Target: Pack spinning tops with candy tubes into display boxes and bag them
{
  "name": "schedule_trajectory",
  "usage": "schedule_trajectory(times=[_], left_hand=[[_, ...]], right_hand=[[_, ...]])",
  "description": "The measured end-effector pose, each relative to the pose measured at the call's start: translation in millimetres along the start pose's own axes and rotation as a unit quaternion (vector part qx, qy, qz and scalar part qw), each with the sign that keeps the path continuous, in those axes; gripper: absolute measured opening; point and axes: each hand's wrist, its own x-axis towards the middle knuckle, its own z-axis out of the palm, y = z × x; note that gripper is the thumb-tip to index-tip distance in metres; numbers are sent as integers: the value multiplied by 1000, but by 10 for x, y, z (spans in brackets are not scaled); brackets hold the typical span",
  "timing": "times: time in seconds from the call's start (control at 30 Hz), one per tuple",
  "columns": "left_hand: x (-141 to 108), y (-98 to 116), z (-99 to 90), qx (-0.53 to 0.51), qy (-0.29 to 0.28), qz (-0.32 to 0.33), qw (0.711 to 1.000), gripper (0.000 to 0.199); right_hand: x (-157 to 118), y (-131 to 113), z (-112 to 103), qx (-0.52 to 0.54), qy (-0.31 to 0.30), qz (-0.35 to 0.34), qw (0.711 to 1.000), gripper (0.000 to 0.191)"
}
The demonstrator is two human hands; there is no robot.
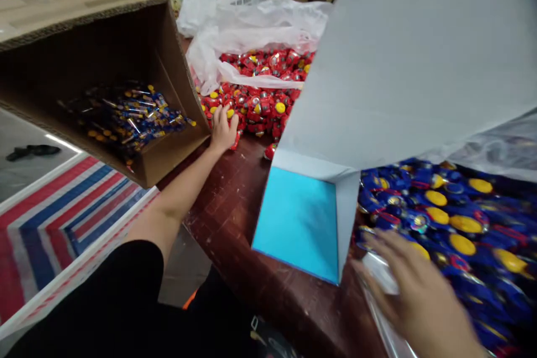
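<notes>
My left hand (224, 128) reaches to the near left edge of a heap of red toys (255, 103) with yellow discs; its fingers curl over the toys, and what they grip is hard to make out. On the right, my right hand (406, 285), blurred, is beside a pile of blue toys (436, 215) with yellow discs. Its fingers are spread over a clear plastic piece (380, 271) at the pile's edge. Between the hands stands an open white box (403, 67) with a bright blue panel (297, 224) at its near side.
A cardboard box (176, 78) with small blue and yellow items is tipped open at the left. White plastic bags (260, 28) lie behind the red heap. Below the cardboard box is a striped sheet (71, 218). The dark red table (226, 196) runs between.
</notes>
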Motion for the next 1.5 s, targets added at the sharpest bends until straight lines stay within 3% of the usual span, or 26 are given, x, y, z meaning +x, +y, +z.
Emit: schedule_trajectory(times=[0.07, 0.13, 0.2, 0.3, 0.4, 0.5, 0.57, 0.63, 0.73, 0.8, 0.87, 0.93, 1.0, 1.1, 1.2, 1.33, 1.43, 1.5], left_hand=[[723, -146, -23, 21, -26, -17, 999, 65], [1243, -227, 26, 11, -66, -25, 997, 66], [1536, -262, 153, 0, -111, -35, 993, 70], [1595, -279, 412, -18, -170, -42, 984, 74], [1307, -232, 632, -34, -203, -42, 978, 76], [849, -53, 783, -39, -200, -32, 978, 74], [551, 109, 824, -42, -188, -33, 981, 71], [292, 227, 760, -48, -180, -25, 982, 66], [-75, 167, 373, -56, -111, 63, 990, 54], [-360, -79, -40, -16, -29, 105, 994, 50], [-673, -451, -461, 78, 11, 55, 995, 51], [-971, -852, -780, 183, -15, -65, 981, 59], [-1203, -1174, -944, 242, -54, -144, 958, 66], [-1387, -1380, -958, 265, -74, -154, 949, 66], [-1464, -1310, -878, 268, -82, -147, 948, 66], [-1694, -1068, -815, 258, -102, -119, 953, 66], [-1947, -918, -827, 231, -107, -84, 963, 67], [-2024, -851, -861, 205, -110, -74, 970, 63]], right_hand=[[-26, -212, 354, -27, -21, -91, 995, 49], [-37, -355, 671, -69, -25, -121, 990, 48], [-39, -404, 886, -109, -28, -120, 986, 47], [-31, -379, 1004, -143, -48, -99, 984, 48], [64, -428, 971, -121, -48, -63, 989, 51], [363, -664, 902, -56, -8, -54, 997, 63], [675, -909, 895, -12, 7, -90, 996, 69], [1026, -1190, 960, 25, -11, -154, 988, 63], [1505, -1624, 1207, 31, -90, -238, 967, 46], [1748, -1884, 1432, -14, -177, -248, 952, 51], [1927, -2089, 1659, -85, -288, -223, 927, 65], [2048, -2223, 1857, -137, -378, -192, 895, 73], [2118, -2287, 2006, -157, -412, -180, 879, 63], [2147, -2292, 2109, -158, -397, -170, 888, 49], [2115, -2253, 2057, -161, -384, -134, 899, 58], [1979, -2211, 1806, -145, -378, -94, 909, 61], [1796, -2163, 1562, -74, -347, -70, 932, 80], [1624, -2083, 1408, 15, -312, -44, 949, 79]])
